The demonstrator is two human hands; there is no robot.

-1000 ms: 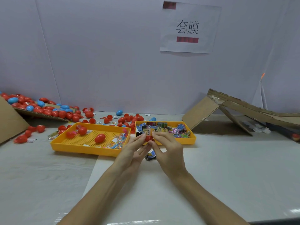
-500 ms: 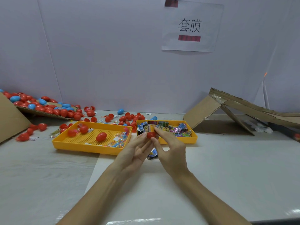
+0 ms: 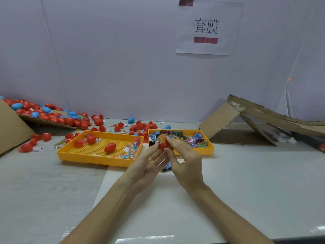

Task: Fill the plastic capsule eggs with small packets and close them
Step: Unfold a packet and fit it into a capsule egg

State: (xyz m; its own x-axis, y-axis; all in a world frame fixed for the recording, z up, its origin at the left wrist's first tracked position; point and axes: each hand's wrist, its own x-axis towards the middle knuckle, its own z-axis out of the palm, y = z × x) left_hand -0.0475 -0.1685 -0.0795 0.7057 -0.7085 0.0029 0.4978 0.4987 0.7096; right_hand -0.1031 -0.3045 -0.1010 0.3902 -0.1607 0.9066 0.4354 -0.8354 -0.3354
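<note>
A red capsule egg [image 3: 163, 144] is held up between both hands, in front of the right yellow tray [image 3: 210, 150] that is full of colourful small packets [image 3: 190, 138]. My left hand [image 3: 147, 164] pinches the egg from the left with thumb and fingertips. My right hand [image 3: 185, 159] pinches it from the right, with an orange packet [image 3: 163, 136] sticking up at the egg's top. Whether the egg is shut I cannot tell. A dark packet [image 3: 166, 167] lies on the table under my hands.
The left yellow tray [image 3: 79, 154] holds a few red eggs [image 3: 110, 147] and clear packets. Loose red and blue eggs [image 3: 70, 120] are scattered at the back left on cardboard [image 3: 10, 127]. A collapsed cardboard box [image 3: 255, 124] lies at the right. White walls enclose the table.
Both hands have lifted the red egg a little and shifted it slightly right, toward the packet tray. The grip on it is unchanged.
</note>
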